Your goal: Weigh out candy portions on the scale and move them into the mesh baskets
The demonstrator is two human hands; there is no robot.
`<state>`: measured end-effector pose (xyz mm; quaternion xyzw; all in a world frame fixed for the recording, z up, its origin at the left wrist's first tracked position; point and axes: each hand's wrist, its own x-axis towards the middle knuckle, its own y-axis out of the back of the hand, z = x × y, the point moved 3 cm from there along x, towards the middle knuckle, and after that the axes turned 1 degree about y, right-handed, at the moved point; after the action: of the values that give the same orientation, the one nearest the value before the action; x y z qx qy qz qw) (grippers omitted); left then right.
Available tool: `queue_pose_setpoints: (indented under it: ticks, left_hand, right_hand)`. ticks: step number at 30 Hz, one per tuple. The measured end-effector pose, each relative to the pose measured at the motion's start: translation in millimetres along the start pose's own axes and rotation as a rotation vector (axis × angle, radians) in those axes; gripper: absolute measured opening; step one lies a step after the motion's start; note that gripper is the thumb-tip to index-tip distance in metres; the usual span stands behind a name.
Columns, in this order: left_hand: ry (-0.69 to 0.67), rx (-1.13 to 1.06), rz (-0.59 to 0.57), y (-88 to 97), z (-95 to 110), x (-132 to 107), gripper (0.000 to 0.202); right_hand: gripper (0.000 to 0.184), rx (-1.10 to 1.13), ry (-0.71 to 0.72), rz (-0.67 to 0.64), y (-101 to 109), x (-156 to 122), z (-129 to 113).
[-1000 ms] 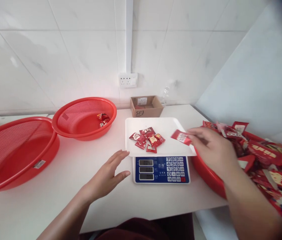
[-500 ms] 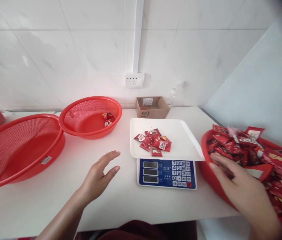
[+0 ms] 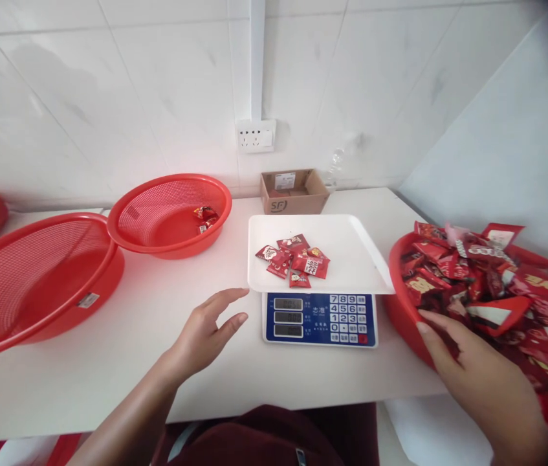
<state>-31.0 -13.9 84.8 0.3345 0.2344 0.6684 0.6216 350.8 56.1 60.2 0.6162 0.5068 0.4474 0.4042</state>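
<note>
My left hand [image 3: 206, 336] hovers over the table just left of a digital weighing scale [image 3: 320, 320]; its thumb and fingers are apart, with nothing in them. On the scale's white tray [image 3: 351, 259] lies a small cluster of red snack packets [image 3: 297, 259]. My right hand [image 3: 482, 375] is by the near left rim of a red basket [image 3: 400, 323] heaped with red-wrapped snack packets [image 3: 438, 262]. Its thumb and index finger are stretched out with a gap between them, and I see nothing held. The other fingers of that hand are hidden.
A small red basket [image 3: 157, 249] at the back left holds a few packets. Left of it stands a larger red basket [image 3: 84, 285]. An open cardboard box [image 3: 293, 204] sits behind the scale, below a wall socket [image 3: 256, 136]. A wall closes off the right side.
My view has tilted down a little. The left hand is slightly nearer the scale. My right hand has drawn back a bit towards me over the basket's rim. Packets on the tray stay put.
</note>
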Motion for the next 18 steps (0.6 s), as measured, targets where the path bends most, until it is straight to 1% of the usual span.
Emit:
queue_pose_setpoints:
  ticks: [5,8,11,13,16,17,18]
  left_hand:
    - [0.025,-0.012,-0.03,-4.6,2,0,0.035]
    - [-0.024,0.008,-0.03,-7.8,4,3,0.035]
    - [-0.082,0.068,0.029,-4.0,0,16,0.034]
    - [-0.105,0.132,0.12,6.0,-7,31,0.036]
    - [-0.086,0.277,0.272,31.6,-24,59,0.04]
    - [-0.053,0.339,0.295,41.4,-31,69,0.043]
    - [-0.008,0.405,0.288,50.7,-38,77,0.045]
  right_hand:
    - [0.053,0.015,-0.027,-0.008,0,-3,-4]
    - [0.051,0.009,-0.016,-0.006,-1,-3,-4]
    - [0.049,0.01,0.015,0.014,-3,-2,-1]
    - [0.046,0.014,0.058,0.055,-4,-1,3]
    - [0.042,0.007,0.143,0.096,-7,0,8]
    - [0.041,-0.004,0.161,0.103,-9,0,9]
    - [0.041,-0.014,0.174,0.114,-11,1,11]
